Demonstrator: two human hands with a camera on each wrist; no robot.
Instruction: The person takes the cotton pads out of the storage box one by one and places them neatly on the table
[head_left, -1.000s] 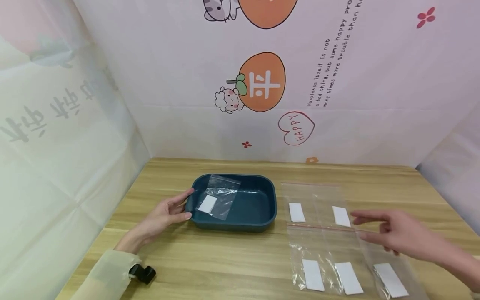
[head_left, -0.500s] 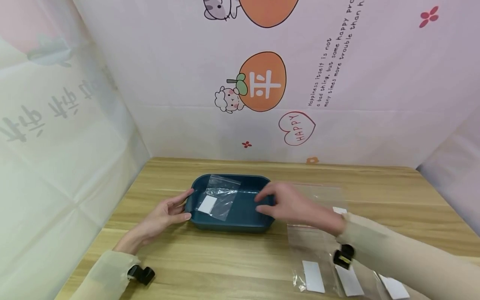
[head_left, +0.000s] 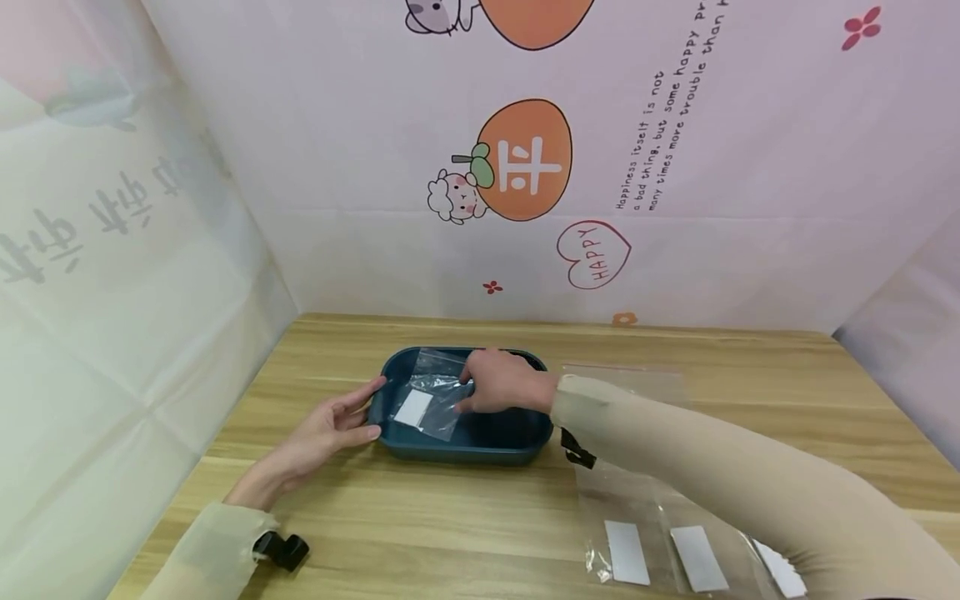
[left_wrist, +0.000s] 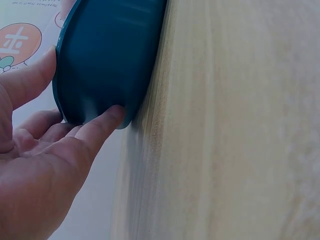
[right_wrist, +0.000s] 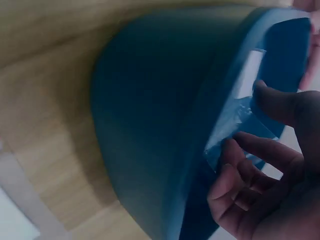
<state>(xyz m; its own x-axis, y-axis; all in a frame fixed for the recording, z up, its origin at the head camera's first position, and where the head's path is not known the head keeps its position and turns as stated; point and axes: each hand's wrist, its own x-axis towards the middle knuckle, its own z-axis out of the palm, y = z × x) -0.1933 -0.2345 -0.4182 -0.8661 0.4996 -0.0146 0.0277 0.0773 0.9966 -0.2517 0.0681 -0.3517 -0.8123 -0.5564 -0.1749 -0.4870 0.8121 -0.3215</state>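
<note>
A dark teal box [head_left: 465, 454] stands on the table. My left hand [head_left: 318, 437] holds its left end, thumb and fingers spread over the corner and rim; the left wrist view shows fingertips [left_wrist: 117, 111] against its outer wall. Inside the box lies a clear zip-lock bag [head_left: 442, 423] with a white card-like rectangle [head_left: 413, 408] in it. My right hand [head_left: 501, 382] reaches into the box from the right over this bag. In the right wrist view its thumb and index finger stand apart, close over the plastic, with the other fingers bent.
More clear zip-lock bags [head_left: 596, 500] lie to the right of the box, each visible white rectangle [head_left: 627, 552] inside one; the right sleeve [head_left: 697, 450] covers part of them. A printed cloth [head_left: 390, 267] hangs behind the wooden table [head_left: 420, 525].
My right hand has moved left from the bags at the right, over the box's right rim and into the box above the bag. The left hand keeps its place on the box.
</note>
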